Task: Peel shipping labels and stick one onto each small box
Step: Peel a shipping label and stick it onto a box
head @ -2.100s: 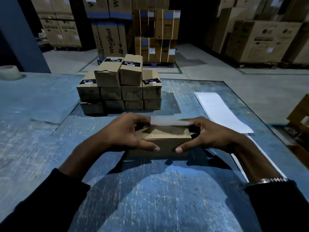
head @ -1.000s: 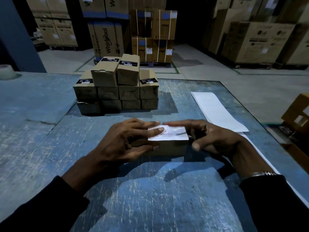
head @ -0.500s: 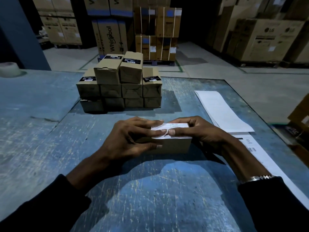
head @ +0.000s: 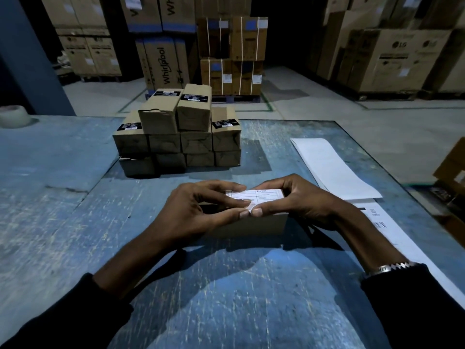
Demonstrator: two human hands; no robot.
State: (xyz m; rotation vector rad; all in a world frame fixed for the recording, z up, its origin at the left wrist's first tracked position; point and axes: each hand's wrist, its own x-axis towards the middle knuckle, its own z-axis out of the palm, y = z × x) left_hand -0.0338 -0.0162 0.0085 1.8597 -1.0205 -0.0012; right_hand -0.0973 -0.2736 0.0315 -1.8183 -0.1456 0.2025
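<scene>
A small brown box (head: 264, 225) lies on the blue table (head: 226, 298) in front of me, with a white shipping label (head: 268, 195) flat on its top. My left hand (head: 196, 212) presses the label's left part with fairly straight fingers, its thumb along the front edge. My right hand (head: 302, 200) arches over the box's right half, fingers over the far edge and thumb tip on the label's near edge. The two thumbs almost touch. A strip of printed labels (head: 402, 235) lies to the right.
A stack of similar small boxes (head: 181, 137), some with black labels on top, stands behind the hands. A blank white sheet (head: 332, 167) lies at the right. A tape roll (head: 12, 115) sits far left. An open carton (head: 453, 167) stands beyond the table's right edge.
The label, held above the box two seconds ago, now lies flat on its top. Both hands have closed in over it, and the thumbs have come together at its front edge.
</scene>
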